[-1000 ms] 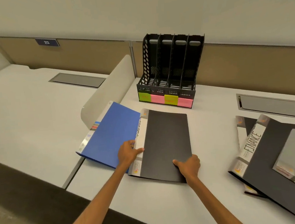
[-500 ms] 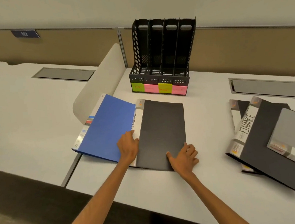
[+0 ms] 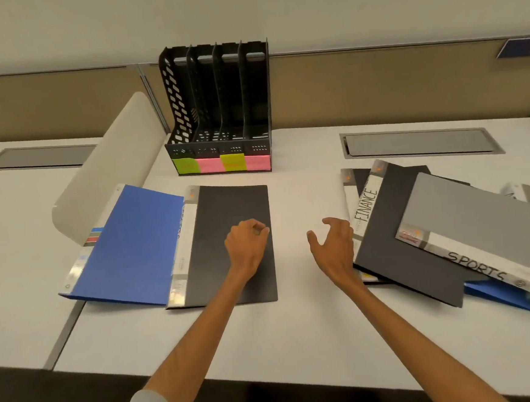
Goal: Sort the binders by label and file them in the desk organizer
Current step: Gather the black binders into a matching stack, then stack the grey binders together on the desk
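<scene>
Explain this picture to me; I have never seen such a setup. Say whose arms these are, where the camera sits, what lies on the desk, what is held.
No machine here: a person wears a camera on the head, so the one view looks down along their arms. On the white desk stands an empty black organizer with green and pink notes. A blue binder and a black binder lie left; the FINANCE binder and SPORTS binder lie piled right. The left hand is curled over the black binder; whether it grips is unclear. The right hand, open, reaches toward the FINANCE binder, holding nothing.
</scene>
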The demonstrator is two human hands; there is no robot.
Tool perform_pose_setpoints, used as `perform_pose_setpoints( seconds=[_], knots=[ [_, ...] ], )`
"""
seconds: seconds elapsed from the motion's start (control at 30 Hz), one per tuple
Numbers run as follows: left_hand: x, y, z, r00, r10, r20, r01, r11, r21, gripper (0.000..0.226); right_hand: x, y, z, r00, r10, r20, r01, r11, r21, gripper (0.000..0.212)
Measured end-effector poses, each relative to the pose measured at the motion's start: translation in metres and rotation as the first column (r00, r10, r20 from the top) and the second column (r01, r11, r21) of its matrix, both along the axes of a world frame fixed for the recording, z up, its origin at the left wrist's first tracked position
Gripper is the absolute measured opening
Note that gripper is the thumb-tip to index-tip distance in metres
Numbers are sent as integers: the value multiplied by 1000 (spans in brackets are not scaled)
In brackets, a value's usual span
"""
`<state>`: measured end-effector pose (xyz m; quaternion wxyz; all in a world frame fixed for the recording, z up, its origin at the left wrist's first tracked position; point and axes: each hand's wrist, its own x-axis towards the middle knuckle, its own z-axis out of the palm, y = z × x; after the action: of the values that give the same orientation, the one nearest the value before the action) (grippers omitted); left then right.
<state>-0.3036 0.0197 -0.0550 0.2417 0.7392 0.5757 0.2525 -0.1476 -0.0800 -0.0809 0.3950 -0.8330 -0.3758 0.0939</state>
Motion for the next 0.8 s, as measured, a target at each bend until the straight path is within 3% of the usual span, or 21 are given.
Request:
perform_pose_setpoints(
  seconds=[0.33, 0.5, 0.63, 0.8],
  knots=[
    [168, -75, 15, 987, -155, 33, 157, 986, -53, 36, 176, -81, 20, 977, -145, 154, 146, 989, 2, 34],
    [227, -107, 5, 961, -275, -22, 270, 955, -126, 48, 247, -133, 15, 954, -267, 138, 283, 953, -111, 44],
    [266, -127, -2, 936, -352, -8, 346, 924, -165, 46, 294, -181, 11, 923, -359, 138, 381, 900, -210, 51],
    [296, -142, -5, 930, -362, -67, 346, 920, -184, 55, 327, -225, 4, 887, -433, 160, 462, 819, -340, 58]
  ],
)
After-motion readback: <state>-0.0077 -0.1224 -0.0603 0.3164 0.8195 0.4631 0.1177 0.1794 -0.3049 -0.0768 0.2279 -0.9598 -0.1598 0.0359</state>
